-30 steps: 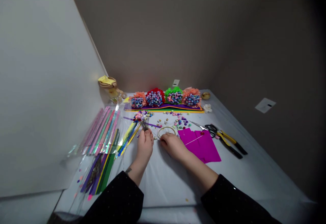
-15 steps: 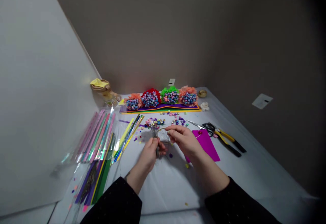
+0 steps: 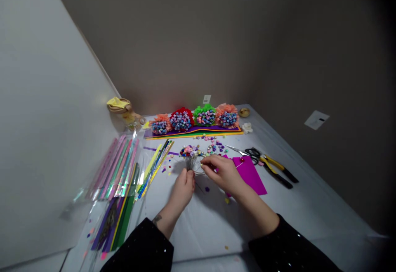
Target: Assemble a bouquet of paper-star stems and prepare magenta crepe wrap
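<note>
My left hand (image 3: 183, 189) is closed around a bundle of thin wire stems (image 3: 189, 164). Small folded paper stars in pink, blue, red and white (image 3: 189, 151) top these stems. To the right of the bundle, my right hand (image 3: 221, 172) is pinched, thumb against forefinger, with a tiny pale yellowish bit at the fingertips that is too small to name. Below those fingertips a round, clear-looking dish or ring (image 3: 199, 171) lies on the table, partly hidden. Bright magenta sheets (image 3: 252, 175) lie beyond my right wrist.
Scissors (image 3: 247, 153) and yellow-black pliers (image 3: 278, 171) lie at right. Several star bouquets in crepe paper (image 3: 181, 120) line the back on coloured sheets. Loose stars (image 3: 216, 146) are scattered mid-table. Paper strips (image 3: 154, 169) and bagged strips (image 3: 116, 166) lie left, near a wooden cup (image 3: 120, 106).
My left hand has turned, its fingers now hidden behind the stems, and the star cluster has shifted slightly right. The right hand stays pinched, its fingertips slightly lower. The camera view has shifted slightly.
</note>
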A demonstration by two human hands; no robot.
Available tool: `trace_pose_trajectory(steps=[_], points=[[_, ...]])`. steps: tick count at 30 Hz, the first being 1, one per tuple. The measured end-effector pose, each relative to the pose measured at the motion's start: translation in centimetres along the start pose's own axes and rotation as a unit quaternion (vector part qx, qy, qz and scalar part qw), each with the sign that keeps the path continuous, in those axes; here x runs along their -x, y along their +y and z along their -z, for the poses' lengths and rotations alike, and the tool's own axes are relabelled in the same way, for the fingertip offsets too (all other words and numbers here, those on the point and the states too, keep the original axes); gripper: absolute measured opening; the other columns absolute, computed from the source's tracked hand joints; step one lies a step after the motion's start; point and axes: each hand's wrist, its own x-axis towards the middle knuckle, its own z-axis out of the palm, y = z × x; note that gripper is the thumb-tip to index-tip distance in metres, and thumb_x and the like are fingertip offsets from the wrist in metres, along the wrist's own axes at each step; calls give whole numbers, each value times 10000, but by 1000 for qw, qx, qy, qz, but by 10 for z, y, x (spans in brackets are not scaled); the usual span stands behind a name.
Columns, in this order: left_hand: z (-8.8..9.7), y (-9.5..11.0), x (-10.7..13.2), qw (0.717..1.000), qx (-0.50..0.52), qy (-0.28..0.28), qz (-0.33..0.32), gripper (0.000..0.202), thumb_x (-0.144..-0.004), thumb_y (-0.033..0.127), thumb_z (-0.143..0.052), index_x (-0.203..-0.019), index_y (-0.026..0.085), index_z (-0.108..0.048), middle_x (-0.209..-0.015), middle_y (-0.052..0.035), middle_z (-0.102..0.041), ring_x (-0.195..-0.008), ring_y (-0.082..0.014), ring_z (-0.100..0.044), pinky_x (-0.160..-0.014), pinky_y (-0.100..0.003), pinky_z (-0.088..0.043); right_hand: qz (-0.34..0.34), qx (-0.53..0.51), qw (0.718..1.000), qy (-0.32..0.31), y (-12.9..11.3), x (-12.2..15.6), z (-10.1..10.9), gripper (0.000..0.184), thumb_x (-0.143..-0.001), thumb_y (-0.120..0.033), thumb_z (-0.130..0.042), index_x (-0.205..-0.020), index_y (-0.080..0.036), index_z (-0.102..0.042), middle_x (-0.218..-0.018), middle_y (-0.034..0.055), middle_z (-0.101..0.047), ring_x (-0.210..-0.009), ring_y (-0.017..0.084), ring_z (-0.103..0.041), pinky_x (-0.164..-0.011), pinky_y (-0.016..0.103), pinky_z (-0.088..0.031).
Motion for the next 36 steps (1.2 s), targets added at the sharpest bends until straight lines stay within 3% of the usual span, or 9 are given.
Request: trace_pose_trajectory(steps=[4,8,13,26,36], points=[[5,-2,-4,996,-77,25,-29,225,-860,346,-436,-693,200,-478,-556,19,-549,-427,-114,-471,-449,-229,-332,-24,-35,999,2,0,-1,17,78,-787,-191,-545,-774,-191,-622,-698,12,-626,-639,130,-562,-585,242,-438],[7,-7,-6,991,-116,26,-57,174,-840,312,-461,-713,202,-506,-594,-3,-574,-503,-152,-510,-507,-250,-351,-77,-116,989,52,0,-2,28,64,-775,-230,-567,-740,-189,-600,-681,2,-602,-610,128,-533,-575,252,-433],[6,-9,-4,981,-162,0,-108,136,-819,278,-492,-709,204,-524,-710,-40,-610,-672,-195,-547,-616,-278,-372,-12,-28,996,80,-3,-4,21,39,-760,-192,-585,-737,-200,-614,-754,22,-585,-782,175,-546,-731,320,-432],[4,-5,-3,982,-156,-10,-105,114,-757,237,-577,-668,218,-508,-645,-17,-554,-626,-190,-509,-592,-272,-341,-8,10,997,77,6,-4,16,60,-756,-166,-578,-758,-206,-622,-791,20,-558,-819,183,-531,-767,335,-407],[4,-8,-3,964,-241,-37,-108,160,-816,211,-496,-668,221,-438,-611,-2,-523,-579,-179,-505,-559,-266,-317,5,23,997,72,5,-5,16,63,-762,-162,-570,-755,-198,-621,-779,20,-547,-809,182,-518,-761,335,-397]])
